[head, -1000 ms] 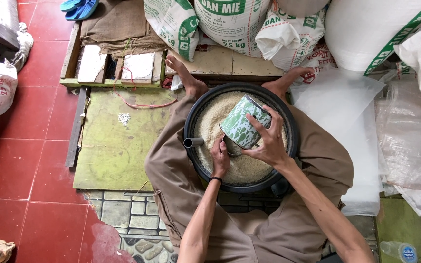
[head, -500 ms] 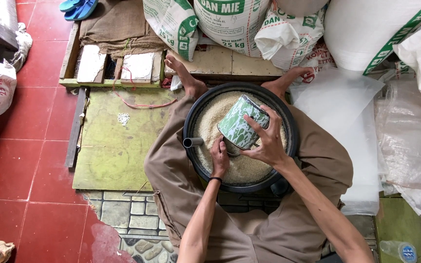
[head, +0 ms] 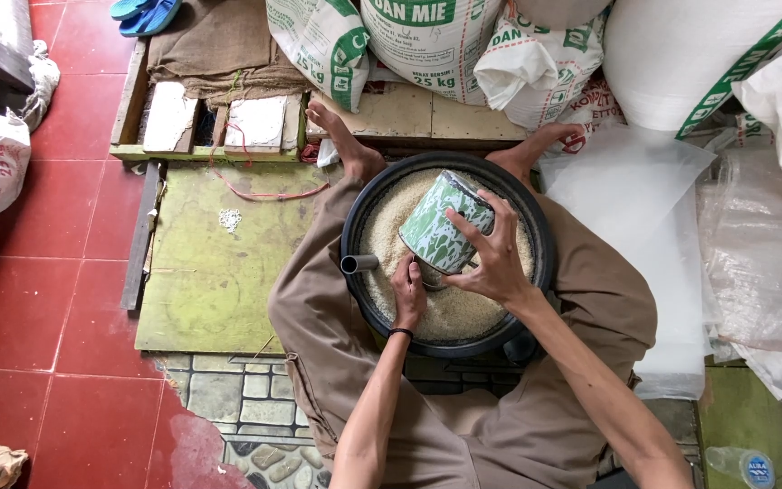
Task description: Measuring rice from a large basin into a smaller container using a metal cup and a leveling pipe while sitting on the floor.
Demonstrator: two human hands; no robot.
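Head view shows the right hand (head: 498, 263) clamped around a green-patterned enamel mug (head: 441, 231), tilted over the rice (head: 463, 312) in a black basin (head: 536, 226) between the person's knees. Left hand (head: 407, 292), fingers curled at the mug's mouth at 7 o'clock, touches the grain. Mug looks rigid, smooth and likely slippery, best gripped around its wall.

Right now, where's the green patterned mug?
Head view, centre-right: the green patterned mug is tilted over the grain in the black basin, gripped by the right hand, left hand beside its mouth.
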